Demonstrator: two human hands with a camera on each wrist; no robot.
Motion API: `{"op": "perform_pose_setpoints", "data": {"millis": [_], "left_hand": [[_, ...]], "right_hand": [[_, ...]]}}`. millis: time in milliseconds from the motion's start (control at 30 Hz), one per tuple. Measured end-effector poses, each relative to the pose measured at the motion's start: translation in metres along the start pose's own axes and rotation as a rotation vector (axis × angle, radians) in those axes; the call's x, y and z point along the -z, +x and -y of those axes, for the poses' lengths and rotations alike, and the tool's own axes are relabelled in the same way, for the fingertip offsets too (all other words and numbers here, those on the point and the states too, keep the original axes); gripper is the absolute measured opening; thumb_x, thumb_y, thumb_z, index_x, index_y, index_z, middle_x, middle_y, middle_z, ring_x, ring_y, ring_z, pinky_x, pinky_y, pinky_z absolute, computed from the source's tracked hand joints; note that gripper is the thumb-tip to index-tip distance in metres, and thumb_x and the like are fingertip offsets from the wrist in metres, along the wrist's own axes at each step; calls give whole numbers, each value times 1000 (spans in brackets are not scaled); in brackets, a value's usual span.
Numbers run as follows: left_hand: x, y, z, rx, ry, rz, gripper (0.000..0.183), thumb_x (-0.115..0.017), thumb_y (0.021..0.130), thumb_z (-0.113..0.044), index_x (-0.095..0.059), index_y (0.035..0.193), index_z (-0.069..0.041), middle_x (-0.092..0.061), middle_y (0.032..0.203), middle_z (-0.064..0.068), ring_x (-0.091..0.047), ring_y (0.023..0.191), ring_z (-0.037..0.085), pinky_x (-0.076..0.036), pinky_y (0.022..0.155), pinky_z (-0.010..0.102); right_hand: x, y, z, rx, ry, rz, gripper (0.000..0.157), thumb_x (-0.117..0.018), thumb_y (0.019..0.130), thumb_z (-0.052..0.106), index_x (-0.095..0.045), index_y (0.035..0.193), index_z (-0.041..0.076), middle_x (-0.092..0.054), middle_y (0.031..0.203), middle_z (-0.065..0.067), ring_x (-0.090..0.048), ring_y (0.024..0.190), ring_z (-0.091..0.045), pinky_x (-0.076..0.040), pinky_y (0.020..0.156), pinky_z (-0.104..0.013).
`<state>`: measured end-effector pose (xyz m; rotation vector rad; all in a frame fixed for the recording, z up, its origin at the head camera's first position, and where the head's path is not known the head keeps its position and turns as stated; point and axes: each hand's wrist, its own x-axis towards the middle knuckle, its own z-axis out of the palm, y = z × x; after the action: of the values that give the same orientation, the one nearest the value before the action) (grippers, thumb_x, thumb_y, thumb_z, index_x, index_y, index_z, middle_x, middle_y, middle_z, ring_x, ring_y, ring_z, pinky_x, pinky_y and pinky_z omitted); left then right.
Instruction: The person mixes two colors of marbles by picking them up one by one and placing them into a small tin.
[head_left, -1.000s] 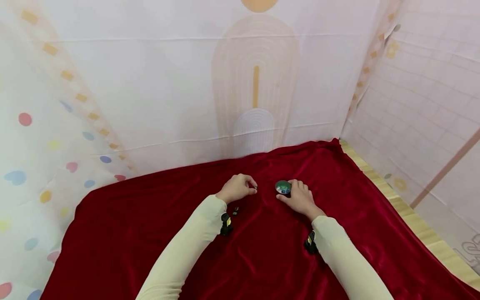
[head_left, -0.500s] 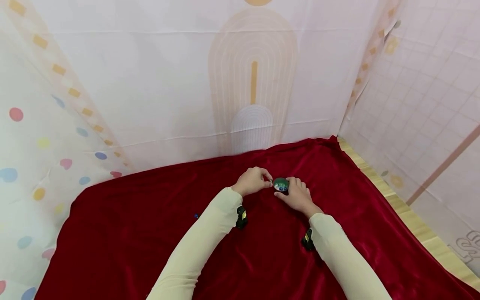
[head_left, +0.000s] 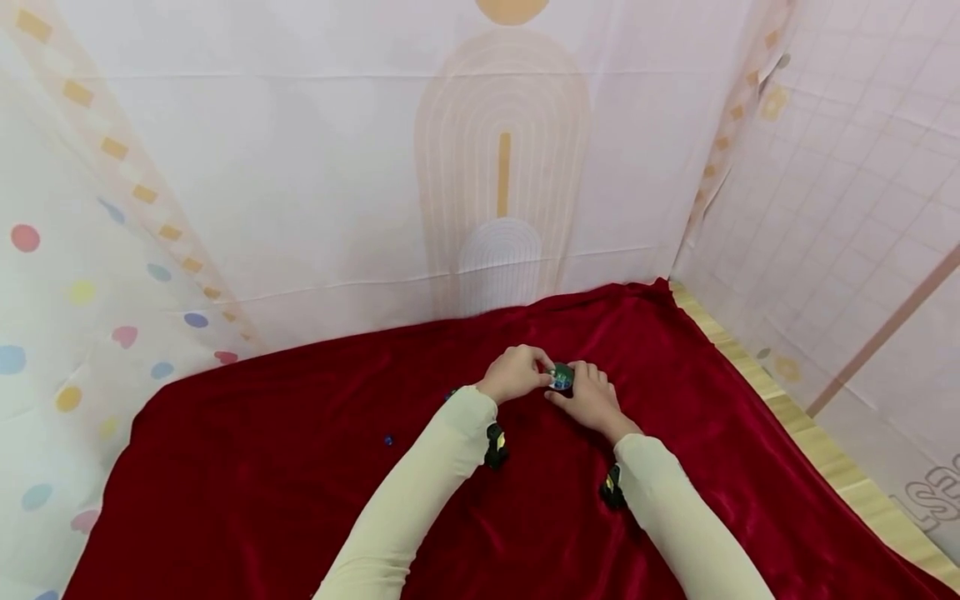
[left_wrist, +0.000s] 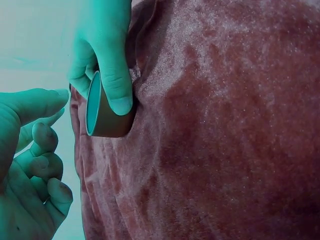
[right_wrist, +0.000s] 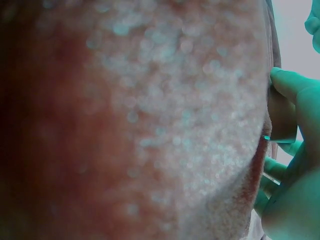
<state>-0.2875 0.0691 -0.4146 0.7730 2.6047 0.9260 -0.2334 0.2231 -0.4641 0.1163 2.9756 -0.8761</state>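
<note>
My right hand (head_left: 592, 400) grips a short round tin (head_left: 562, 377) by its side on the red cloth. Its round face looks green with blue and pale patches; whether this is a lid or the inside, I cannot tell. The left wrist view shows the tin (left_wrist: 111, 121) from the side, thumb on its wall. My left hand (head_left: 517, 372) reaches over the tin's left edge, thumb and forefinger pinching a tiny shiny piece mostly hidden by the fingertips. In the left wrist view, the left hand's (left_wrist: 30, 165) other fingers are loosely curled.
A small blue bead-like piece (head_left: 388, 440) lies on the red cloth (head_left: 262, 483) left of the left sleeve. Another small blue-green piece (head_left: 451, 393) shows beside that cuff. A pale patterned backdrop (head_left: 337, 183) rises behind, and a wooden edge (head_left: 780, 392) shows at right.
My left hand has moved right, from apart from the tin to over its edge, still in a pinch. The right hand keeps its grip on the tin.
</note>
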Motion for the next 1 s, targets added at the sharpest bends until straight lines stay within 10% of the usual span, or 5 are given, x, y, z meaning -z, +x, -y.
{"op": "perform_pose_setpoints", "data": {"millis": [533, 1000], "left_hand": [[12, -6, 16, 34, -21, -16, 24, -69, 89, -21, -72, 110, -11, -65, 78, 2, -52, 66, 11, -40, 55, 23], [47, -38, 72, 107, -5, -48, 22, -70, 87, -20, -72, 106, -9, -64, 77, 3, -54, 66, 13, -43, 59, 25]], "right_hand": [[-3, 2, 7, 10, -22, -27, 65, -65, 89, 42, -40, 132, 0, -46, 129, -21, -41, 121, -39, -37, 97, -53], [-1, -1, 1, 8, -7, -27, 65, -66, 89, 42, -41, 131, -1, -46, 131, -22, -41, 123, -40, -35, 98, -54]]}}
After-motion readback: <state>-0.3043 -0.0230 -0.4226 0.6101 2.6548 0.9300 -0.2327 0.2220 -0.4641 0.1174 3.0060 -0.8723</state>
